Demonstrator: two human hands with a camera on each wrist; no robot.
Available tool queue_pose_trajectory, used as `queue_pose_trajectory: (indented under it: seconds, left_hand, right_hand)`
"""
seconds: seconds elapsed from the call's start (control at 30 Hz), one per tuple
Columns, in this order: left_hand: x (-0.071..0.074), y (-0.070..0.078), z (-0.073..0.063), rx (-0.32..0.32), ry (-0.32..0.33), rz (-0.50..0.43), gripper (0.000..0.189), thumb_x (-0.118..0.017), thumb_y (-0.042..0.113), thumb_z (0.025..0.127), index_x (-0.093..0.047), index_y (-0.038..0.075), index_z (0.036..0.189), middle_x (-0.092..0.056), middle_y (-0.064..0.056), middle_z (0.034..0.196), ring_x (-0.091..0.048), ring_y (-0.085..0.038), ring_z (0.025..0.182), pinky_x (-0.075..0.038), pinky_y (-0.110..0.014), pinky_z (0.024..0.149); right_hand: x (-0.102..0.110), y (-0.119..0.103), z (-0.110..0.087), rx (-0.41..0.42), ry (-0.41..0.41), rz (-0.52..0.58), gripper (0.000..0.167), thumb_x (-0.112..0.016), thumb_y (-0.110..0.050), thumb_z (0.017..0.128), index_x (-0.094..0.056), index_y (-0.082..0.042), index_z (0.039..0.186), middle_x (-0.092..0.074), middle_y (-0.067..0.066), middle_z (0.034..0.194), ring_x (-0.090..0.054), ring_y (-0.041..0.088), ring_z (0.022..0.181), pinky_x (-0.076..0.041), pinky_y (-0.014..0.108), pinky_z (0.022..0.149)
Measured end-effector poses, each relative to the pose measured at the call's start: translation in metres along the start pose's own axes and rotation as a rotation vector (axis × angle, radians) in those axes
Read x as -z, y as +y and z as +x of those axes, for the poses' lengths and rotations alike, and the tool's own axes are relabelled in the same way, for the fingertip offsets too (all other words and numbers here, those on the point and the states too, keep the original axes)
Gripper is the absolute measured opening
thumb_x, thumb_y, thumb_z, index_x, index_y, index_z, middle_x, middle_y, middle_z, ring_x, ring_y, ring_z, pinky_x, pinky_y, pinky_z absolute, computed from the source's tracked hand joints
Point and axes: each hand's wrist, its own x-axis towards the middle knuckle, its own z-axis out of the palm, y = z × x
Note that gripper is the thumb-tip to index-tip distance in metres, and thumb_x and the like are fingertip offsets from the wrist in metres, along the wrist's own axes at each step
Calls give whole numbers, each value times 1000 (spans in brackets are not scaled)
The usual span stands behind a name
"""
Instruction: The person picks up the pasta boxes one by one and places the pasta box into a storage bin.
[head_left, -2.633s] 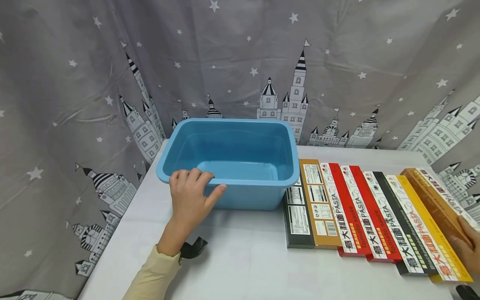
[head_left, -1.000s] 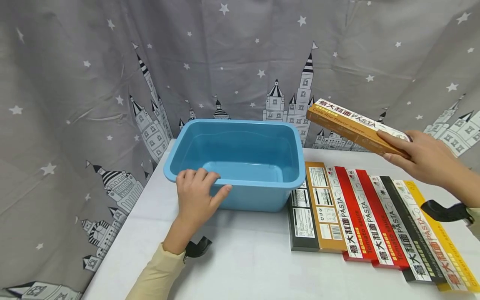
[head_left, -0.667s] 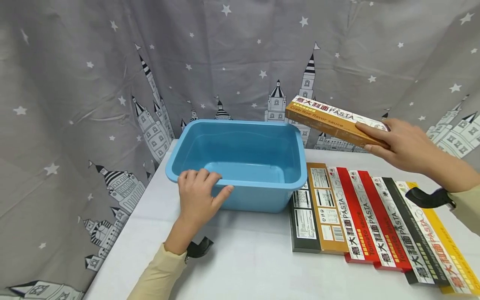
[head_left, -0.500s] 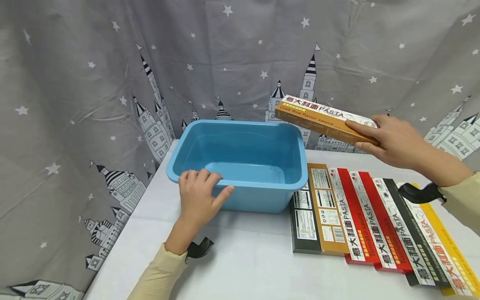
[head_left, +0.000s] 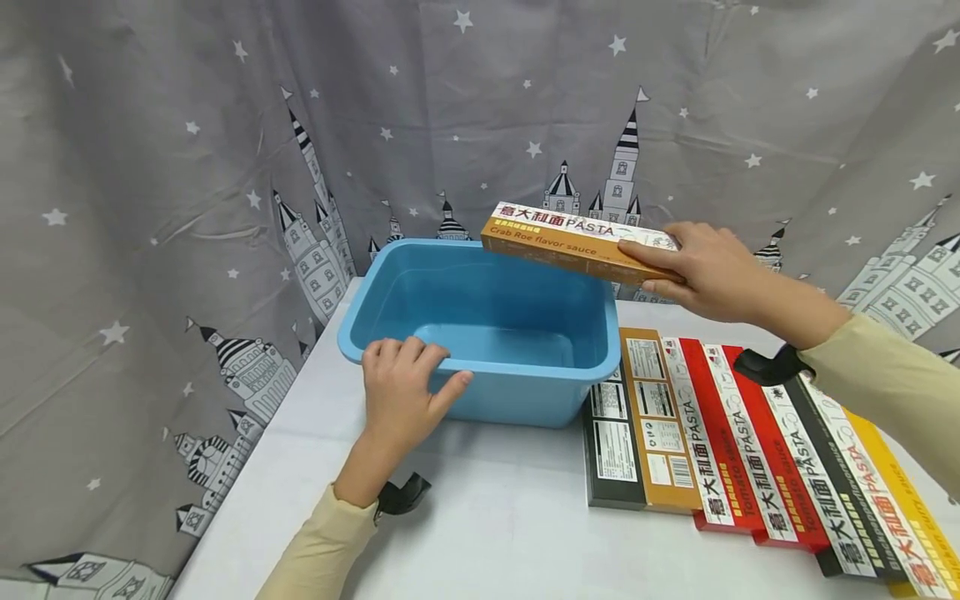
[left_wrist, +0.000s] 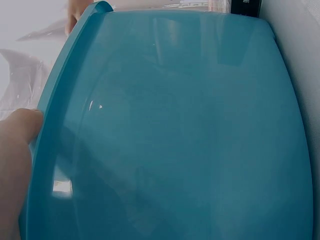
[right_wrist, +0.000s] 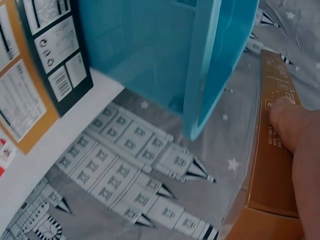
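Observation:
A blue plastic tub (head_left: pixel 517 400) stands on the white table. My left hand (head_left: pixel 401 392) grips its near rim at the left, fingertips over the edge and thumb outside; the left wrist view shows the thumb (left_wrist: pixel 20 132) by the rim. My right hand (head_left: pixel 716 271) holds a long brown pasta box (head_left: pixel 570 242), labelled crab roe flavor sauce, by its right end. The box hangs level-ish above the tub's far right part, its left end pointing left. In the right wrist view, my thumb (right_wrist: pixel 292 120) presses on the box's brown side. The tub's visible inside holds nothing.
Right of the tub, several pasta boxes lie side by side: a black one (head_left: pixel 615 450), a brown one (head_left: pixel 660 433), red ones (head_left: pixel 720 433), another black one (head_left: pixel 840 500) and a yellow one (head_left: pixel 915 508). A grey castle-print curtain (head_left: pixel 480 108) hangs behind the table.
My right hand has taken the brown pasta box from the row's right end, raised it and carried it left over the tub. The left hand stays on the rim; the view has shifted slightly.

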Motion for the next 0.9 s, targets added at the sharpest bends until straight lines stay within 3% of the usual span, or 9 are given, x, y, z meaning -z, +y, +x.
queue_pose_trajectory:
  seconds: [0.37, 0.9]
  left_hand:
    - [0, -1, 0, 7, -16, -2, 75, -32, 71, 101, -72, 9, 90, -65, -11, 82, -50, -33, 75, -38, -56, 86]
    - [3, 2, 2, 33, -49, 3, 77, -30, 73, 100, -72, 9, 92, -65, -11, 83, -51, -34, 77, -38, -56, 87]
  right_hand:
    - [-12, -26, 44, 129, -22, -23, 56, -69, -32, 97, -52, -28, 150, -60, 21, 112, -55, 34, 97, -45, 46, 77]
    - [-21, -69, 106, 159, -226, -67, 53, -67, -44, 97, -53, -38, 148, -61, 11, 102, -52, 26, 90, -39, 41, 76]
